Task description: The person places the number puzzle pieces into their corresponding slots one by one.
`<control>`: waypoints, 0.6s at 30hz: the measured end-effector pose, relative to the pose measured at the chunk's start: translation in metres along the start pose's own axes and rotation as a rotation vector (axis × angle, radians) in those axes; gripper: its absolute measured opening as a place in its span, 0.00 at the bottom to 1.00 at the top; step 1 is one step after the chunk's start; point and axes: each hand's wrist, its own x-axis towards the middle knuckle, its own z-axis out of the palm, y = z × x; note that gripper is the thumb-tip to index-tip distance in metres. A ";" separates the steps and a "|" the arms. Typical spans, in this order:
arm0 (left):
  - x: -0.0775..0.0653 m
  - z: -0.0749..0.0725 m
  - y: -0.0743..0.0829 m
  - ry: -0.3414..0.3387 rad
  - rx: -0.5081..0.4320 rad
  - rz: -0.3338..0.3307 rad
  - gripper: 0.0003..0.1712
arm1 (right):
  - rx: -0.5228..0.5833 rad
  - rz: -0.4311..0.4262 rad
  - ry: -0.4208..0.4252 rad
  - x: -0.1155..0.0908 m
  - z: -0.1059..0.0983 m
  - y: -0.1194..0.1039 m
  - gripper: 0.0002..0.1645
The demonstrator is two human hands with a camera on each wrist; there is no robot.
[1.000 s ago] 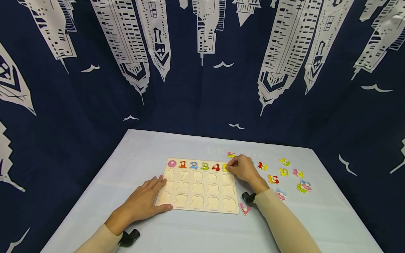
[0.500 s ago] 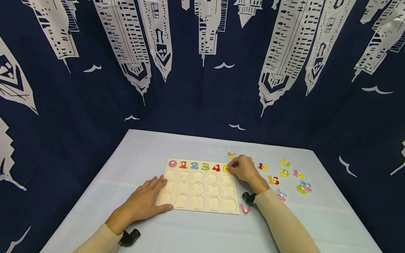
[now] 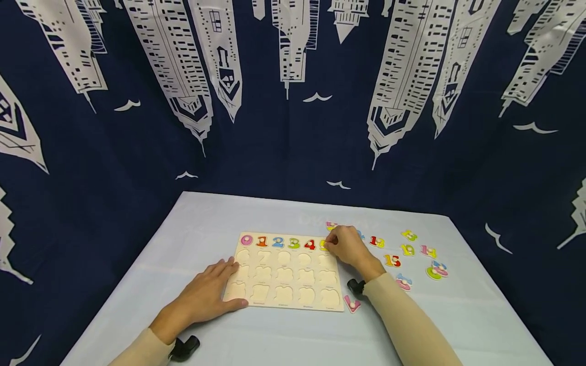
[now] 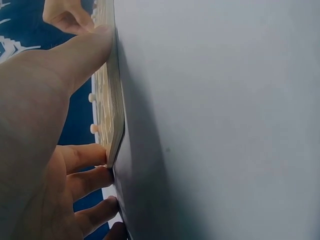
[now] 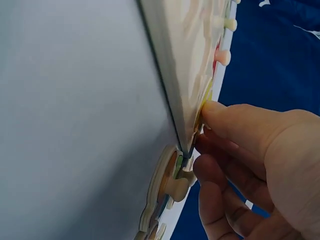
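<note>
1. Little has moved since the earlier frame: the head view has shifted slightly, while the left hand [image 3: 203, 295] and right hand [image 3: 350, 247] keep their places at the pale wooden number board [image 3: 273, 274].
2. With thumb and fingers, the right hand pinches a yellow wooden number piece [image 3: 322, 245], mostly covered, at the top row's right end, beside the red wooden number 4 [image 3: 309, 244].
3. On the left hand, fingers are spread, thumb on the board's near edge, seemingly steadying it on the white-covered desk [image 3: 256, 335].
4. That yellow piece should be light, stiff, smooth and hardly fragile; best held by a knob like the small round knob [image 5: 223, 57] on the red 4.
5. The board looks thin and rigid and might slide; its edges suit holding.
</note>
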 end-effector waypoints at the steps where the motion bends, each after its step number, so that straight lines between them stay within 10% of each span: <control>1: -0.001 0.000 0.000 0.001 -0.001 -0.002 0.66 | -0.008 -0.002 0.007 0.000 0.001 -0.001 0.04; 18: -0.002 0.002 0.000 0.015 -0.019 0.017 0.66 | 0.109 0.093 -0.006 -0.012 -0.025 0.009 0.09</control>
